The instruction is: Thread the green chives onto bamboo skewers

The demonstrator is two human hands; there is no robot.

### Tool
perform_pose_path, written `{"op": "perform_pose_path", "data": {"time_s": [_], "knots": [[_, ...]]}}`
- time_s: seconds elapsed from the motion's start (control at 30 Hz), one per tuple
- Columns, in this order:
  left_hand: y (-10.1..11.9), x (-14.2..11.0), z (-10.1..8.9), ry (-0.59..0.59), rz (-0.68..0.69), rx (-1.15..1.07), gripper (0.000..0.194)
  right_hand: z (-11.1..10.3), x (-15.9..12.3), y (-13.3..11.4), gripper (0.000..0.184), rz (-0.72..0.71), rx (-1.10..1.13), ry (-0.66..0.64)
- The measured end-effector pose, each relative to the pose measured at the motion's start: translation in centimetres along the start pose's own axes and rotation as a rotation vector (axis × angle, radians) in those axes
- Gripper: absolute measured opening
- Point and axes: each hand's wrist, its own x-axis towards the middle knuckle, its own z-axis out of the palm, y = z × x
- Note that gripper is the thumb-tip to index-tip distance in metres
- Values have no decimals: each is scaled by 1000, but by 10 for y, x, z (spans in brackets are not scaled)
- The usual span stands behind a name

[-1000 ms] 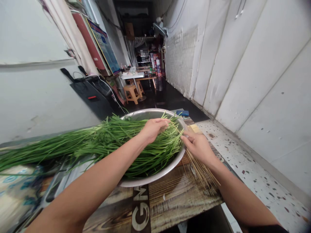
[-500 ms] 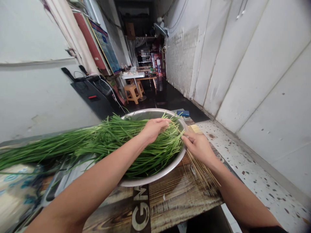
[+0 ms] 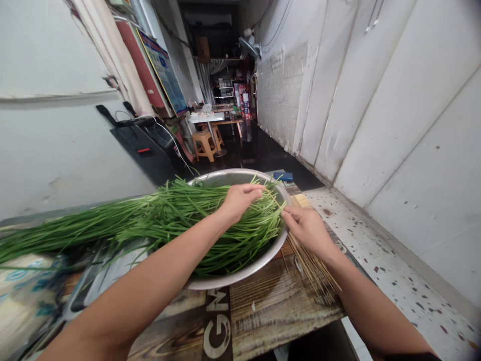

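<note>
A metal basin is filled with long green garlic chives, their pale ends toward the right rim. Between my hands a thin tan bamboo skewer slants over those pale ends. My left hand reaches across the basin, thumb and fingers pinched at the skewer's upper end. My right hand, at the right rim, pinches lower down, beside a few chive ends. Its fingers partly hide the skewer there. Under my right forearm, a bundle of bamboo skewers lies on the wood-patterned table.
More chives spread left of the basin, by a plastic bag and a grey tray. A blue box-like object sits behind the basin. Farther back are stools and a white table. A wall runs along the right.
Very little differs. My two hands hold nearly the same pose over the basin, and the chives and loose skewers lie as before.
</note>
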Motion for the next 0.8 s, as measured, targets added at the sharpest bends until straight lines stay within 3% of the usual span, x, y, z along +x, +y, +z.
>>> {"op": "perform_pose_path", "data": {"time_s": [0.2, 0.4, 0.47, 0.53, 0.63, 0.8], "knots": [[0, -2, 1, 34, 72, 91, 25, 1, 0, 0, 31, -4, 3, -1], [5, -9, 2, -43, 234, 278, 19, 1, 0, -1, 30, 19, -2, 13], [9, -13, 5, -120, 320, 346, 17, 1, 0, 0, 30, 41, -1, 35], [13, -17, 8, -269, 393, 406, 19, 2, 1, 1, 38, 54, 21, 64], [15, -15, 6, -476, 409, 462, 25, 2, 1, 1, 46, 47, 59, 81], [-1, 3, -7, -218, 411, 699, 23, 2, 2, 2, 45, 67, 47, 62]]}}
